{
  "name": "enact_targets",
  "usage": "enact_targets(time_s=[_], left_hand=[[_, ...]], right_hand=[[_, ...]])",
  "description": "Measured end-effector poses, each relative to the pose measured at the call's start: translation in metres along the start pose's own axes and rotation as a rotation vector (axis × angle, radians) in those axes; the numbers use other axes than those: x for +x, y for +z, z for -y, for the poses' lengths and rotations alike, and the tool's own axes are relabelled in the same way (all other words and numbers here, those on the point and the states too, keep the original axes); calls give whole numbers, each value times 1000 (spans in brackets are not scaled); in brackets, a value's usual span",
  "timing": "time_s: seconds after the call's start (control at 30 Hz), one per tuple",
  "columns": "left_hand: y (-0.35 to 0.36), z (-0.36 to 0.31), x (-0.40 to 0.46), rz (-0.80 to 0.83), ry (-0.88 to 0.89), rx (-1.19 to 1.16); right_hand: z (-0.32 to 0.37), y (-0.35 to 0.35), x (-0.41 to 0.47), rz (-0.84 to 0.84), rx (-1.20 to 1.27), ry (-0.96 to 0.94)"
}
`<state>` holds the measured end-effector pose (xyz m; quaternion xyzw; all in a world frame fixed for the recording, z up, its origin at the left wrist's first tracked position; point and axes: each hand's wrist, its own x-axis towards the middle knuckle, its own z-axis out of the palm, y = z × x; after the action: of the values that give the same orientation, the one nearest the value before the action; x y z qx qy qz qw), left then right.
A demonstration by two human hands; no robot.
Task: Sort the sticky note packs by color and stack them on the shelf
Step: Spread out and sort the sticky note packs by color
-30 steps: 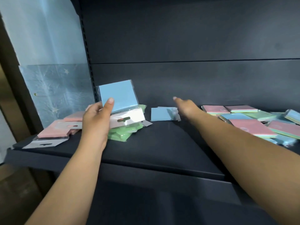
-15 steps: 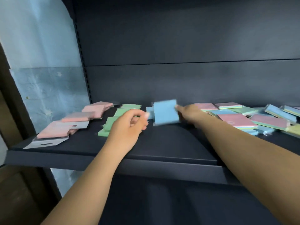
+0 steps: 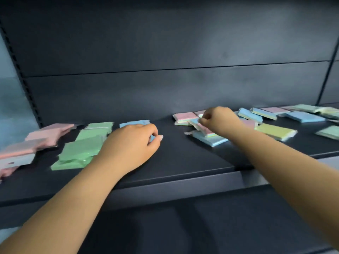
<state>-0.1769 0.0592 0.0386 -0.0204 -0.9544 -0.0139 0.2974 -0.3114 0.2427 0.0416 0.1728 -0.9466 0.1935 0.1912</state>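
Note:
Three sorted piles lie on the left of the dark shelf [image 3: 183, 162]: pink packs [image 3: 49, 132], green packs [image 3: 84, 143] and blue packs [image 3: 135, 123]. My left hand [image 3: 132, 145] rests over the blue pile with curled fingers, and its thumb and fingers pinch the front edge of the top blue pack. To the right, my right hand [image 3: 220, 120] pinches a pink pack [image 3: 200, 127] by its edge. That pack is tilted up over a blue pack [image 3: 211, 140]. Further right lies an unsorted heap of pink, blue [image 3: 304, 116], yellow [image 3: 275, 132] and green [image 3: 328, 132] packs.
The shelf's back panel [image 3: 165, 88] rises right behind the packs. A slotted upright [image 3: 27, 88] stands at the left and another upright [image 3: 325, 77] at the right. The shelf's front lip [image 3: 165, 189] runs under my forearms.
My left hand carried the blue pack rightward from the green pile and lowered it onto the blue pile. My right hand moved right to the unsorted heap and took hold of a pink pack.

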Motion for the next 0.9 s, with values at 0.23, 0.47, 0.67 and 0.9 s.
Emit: enact_targets(time_s=[0.23, 0.47, 0.67, 0.9], left_hand=[[32, -66, 42, 291, -196, -288], [73, -112, 75, 656, -392, -117], [61, -121, 60, 623, -558, -198], [44, -126, 27, 448, -525, -315]], right_hand=[[-96, -40, -2, 115, 54, 111], [-154, -42, 3, 310, 243, -19], [-154, -36, -4, 485, 4, -298], [-171, -55, -40, 397, -86, -536]])
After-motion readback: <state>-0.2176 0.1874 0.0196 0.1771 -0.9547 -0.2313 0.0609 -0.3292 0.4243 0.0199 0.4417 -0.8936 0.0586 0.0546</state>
